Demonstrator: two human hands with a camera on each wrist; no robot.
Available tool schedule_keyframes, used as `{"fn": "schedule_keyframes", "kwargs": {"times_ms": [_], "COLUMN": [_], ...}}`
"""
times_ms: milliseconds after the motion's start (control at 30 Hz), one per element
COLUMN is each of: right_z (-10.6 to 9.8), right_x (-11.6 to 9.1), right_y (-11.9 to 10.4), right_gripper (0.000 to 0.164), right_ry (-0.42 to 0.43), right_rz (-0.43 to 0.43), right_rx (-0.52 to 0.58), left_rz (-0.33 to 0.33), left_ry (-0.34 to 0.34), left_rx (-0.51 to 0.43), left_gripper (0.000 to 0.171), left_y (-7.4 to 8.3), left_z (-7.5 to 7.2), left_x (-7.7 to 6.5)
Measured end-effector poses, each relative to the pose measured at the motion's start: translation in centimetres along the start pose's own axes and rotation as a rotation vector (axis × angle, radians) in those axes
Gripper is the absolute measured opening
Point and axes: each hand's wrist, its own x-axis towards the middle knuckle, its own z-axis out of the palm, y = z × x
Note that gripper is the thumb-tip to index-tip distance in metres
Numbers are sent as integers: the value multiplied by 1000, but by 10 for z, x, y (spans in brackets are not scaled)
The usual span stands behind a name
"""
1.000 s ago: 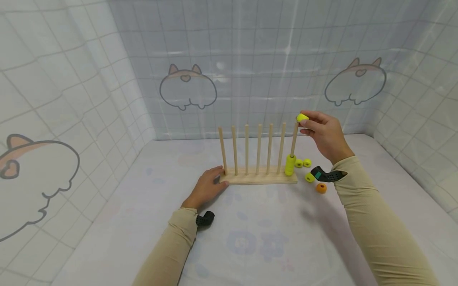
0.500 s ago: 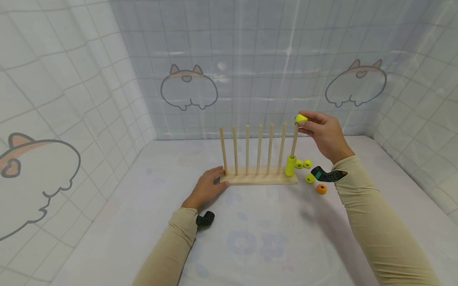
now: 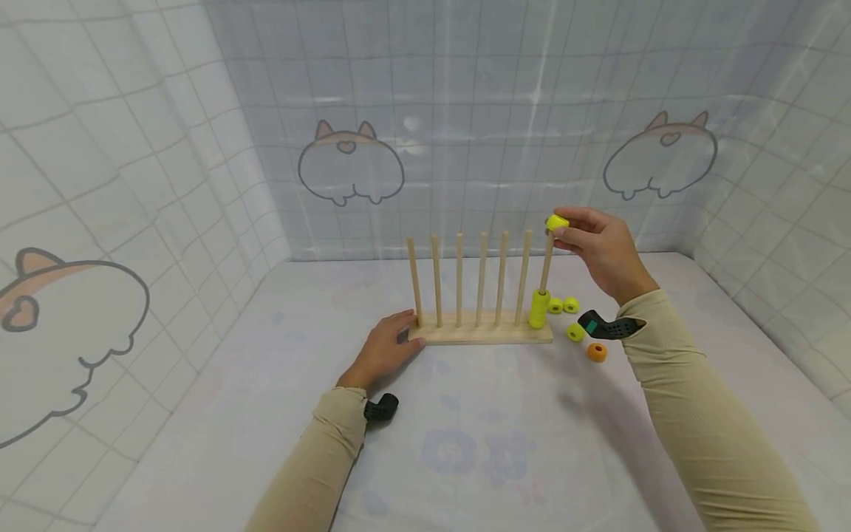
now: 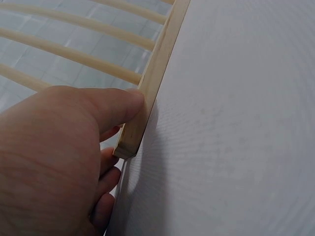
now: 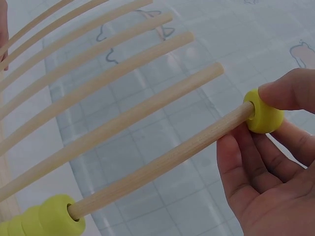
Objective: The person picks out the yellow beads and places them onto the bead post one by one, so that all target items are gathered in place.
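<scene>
My right hand point(image 3: 601, 247) pinches a yellow bead point(image 5: 266, 115) between thumb and finger. In the right wrist view the tip of the rightmost wooden peg point(image 5: 167, 160) enters the bead's hole. Lower on that same peg sits a stack of yellow beads point(image 3: 539, 309), down at the base. The pegs stand in a row on a long wooden base point(image 3: 479, 334). At its left end my left hand point(image 3: 384, 347) grips the base, thumb point(image 4: 120, 105) on the front edge and the other fingers behind, partly hidden.
Several loose yellow beads, one of them near the wrist strap point(image 3: 575, 332), lie right of the base. An orange bead point(image 3: 597, 352) lies closer to me. The other pegs are bare. Patterned sheeting point(image 3: 452, 133) rises behind and at both sides.
The right hand has shifted slightly left with the yellow bead, which has come over the tip of the rightmost peg. My left hand stays in place on the base.
</scene>
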Motion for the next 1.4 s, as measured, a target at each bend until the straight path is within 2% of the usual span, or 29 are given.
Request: {"fn": "schedule_keyframes", "kwargs": {"times_ms": [300,1400], "right_z": [1,1], "right_x": [0,-2], "right_y": [0,0], "right_gripper": [43,46], "right_ry": [2,-17], "right_rz": [6,15], "right_rx": [-40,-44], "left_rz": [-2,-4], "left_ry": [0,0], "left_rx": [-6,10], "left_gripper": [57,57], "left_y": [0,4], "left_z": [0,-2], "left_x": [-1,-1]}}
